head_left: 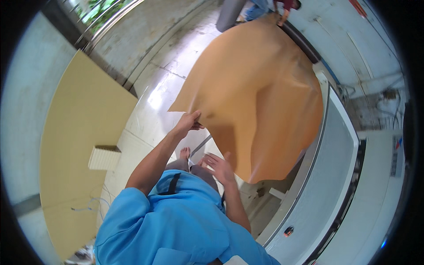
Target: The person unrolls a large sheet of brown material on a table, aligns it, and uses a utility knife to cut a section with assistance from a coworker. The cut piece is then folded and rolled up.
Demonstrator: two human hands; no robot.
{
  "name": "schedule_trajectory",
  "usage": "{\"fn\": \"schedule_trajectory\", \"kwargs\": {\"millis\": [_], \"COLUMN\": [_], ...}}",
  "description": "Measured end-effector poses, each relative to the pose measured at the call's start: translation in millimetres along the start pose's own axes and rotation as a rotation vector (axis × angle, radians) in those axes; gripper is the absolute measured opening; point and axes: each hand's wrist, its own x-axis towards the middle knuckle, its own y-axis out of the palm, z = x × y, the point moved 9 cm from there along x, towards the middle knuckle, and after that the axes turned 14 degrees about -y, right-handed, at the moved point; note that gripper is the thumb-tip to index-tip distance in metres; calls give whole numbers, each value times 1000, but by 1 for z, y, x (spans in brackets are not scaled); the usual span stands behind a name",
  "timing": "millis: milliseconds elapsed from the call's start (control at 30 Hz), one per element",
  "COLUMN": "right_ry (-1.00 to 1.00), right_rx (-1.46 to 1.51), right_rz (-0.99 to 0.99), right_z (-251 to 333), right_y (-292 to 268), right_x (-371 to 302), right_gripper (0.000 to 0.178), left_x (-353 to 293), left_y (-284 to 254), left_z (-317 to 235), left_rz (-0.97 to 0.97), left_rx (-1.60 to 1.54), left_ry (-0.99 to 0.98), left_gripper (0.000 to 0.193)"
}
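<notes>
one large brown sheet (238,84), spread above the floor (140,118) between the person (185,221) and a co-worker (288,4). left hand (190,123): pinching its near left edge. right hand (217,168): fingers loosely spread beside it, contact unclear. one label (396,155), red-and-blue mark, white panel (375,190); writing too small.

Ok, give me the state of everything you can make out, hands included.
Sheet: spread out, sagging, with a fold running down its near part.
Left grip: closed on the sheet's near left edge.
Right grip: open, fingers spread, slightly blurred; contact with the sheet unclear.
Co-worker's hand: at the sheet's far end.
Dark roll: rolled up, beside the sheet's far edge.
</notes>
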Motion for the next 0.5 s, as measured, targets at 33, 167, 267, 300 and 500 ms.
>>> {"fn": "schedule_trajectory", "kwargs": {"millis": [33, 167, 267, 300, 500], "right_ry": [44, -193, -379, -375, -542], "right_rx": [157, 476, 164, 152, -41], "right_rz": [120, -162, -533, -536, -705], "right_z": [-9, 9, 35, 38, 68], "right_y": [27, 45, 19, 23, 50], "right_x": [27, 104, 113, 118, 117], "right_gripper": [93, 69, 43, 37, 19], "left_x": [-1, 1, 7, 11, 72], "left_y": [3, 11, 7, 4, -56], "left_z": [-1, -3, -3, -1, 12], "left_rz": [20, 74, 117, 148, 273], "left_rx": [-1, -11, 5, -62, -657], "left_ry": [2, -26, -29, -49, -127], "left_gripper": [35, 35, 32, 32, 26]}}
